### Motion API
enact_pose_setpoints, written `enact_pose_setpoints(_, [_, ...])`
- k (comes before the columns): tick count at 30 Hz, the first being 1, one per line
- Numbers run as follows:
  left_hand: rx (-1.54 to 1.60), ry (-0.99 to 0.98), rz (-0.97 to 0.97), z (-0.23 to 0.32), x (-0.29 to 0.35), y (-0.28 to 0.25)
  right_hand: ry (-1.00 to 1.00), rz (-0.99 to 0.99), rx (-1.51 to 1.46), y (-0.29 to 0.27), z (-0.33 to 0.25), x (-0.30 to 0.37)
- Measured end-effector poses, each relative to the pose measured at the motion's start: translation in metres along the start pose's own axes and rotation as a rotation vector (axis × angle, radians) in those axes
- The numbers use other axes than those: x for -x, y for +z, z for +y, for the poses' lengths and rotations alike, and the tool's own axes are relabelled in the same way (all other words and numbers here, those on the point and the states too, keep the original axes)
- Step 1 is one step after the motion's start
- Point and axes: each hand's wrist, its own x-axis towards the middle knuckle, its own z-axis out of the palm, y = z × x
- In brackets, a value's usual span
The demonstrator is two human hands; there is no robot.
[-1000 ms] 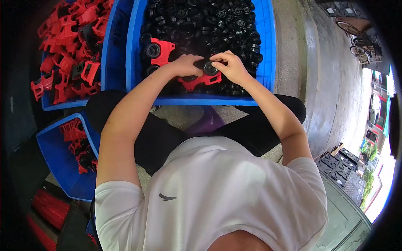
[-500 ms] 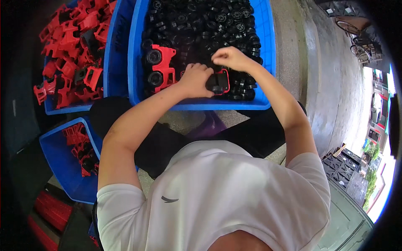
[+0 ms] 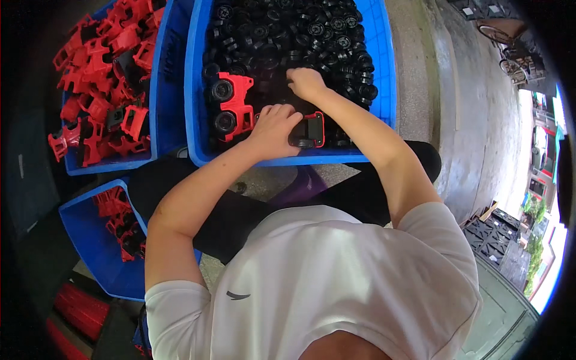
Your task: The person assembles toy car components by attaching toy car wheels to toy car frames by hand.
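My left hand [image 3: 275,131] is closed over a red-and-black toy truck [image 3: 314,129] near the front wall of a blue bin. Its palm and fingers cover part of the truck, and a black wheel shows by the thumb. Just beyond, my right hand [image 3: 306,84] hovers over the heap of black toy wheels [image 3: 288,39]. Its fingers are curled together, and whatever they pinch is too hidden to name. Left of my left hand, another red toy truck body [image 3: 241,99] rests on the heap, with two black wheels [image 3: 222,90] facing up.
The wheels fill a blue bin [image 3: 387,78] before me. To its left stands another blue bin [image 3: 165,90] heaped with red truck bodies [image 3: 99,72]. A smaller blue bin [image 3: 90,252] at lower left holds red-and-black trucks [image 3: 125,231]. My knees flank the wheel bin's near side.
My right hand has moved left, closer to the far side of my left hand, its fingers still curled. The left hand keeps its hold on the truck. The bins sit slightly lower in view.
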Motion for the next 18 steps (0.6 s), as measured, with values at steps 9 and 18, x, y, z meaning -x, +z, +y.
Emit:
enact_pose_setpoints(9, [0.038, 0.001, 0.049, 0.002, -0.007, 0.004, 0.083, -0.028, -0.71, -0.032, 0.006, 0.092])
enact_pose_setpoints(18, [0.061, -0.081, -0.024, 0.005, -0.011, 0.001, 0.089, 0.152, -0.814, -0.038, -0.01, 0.11])
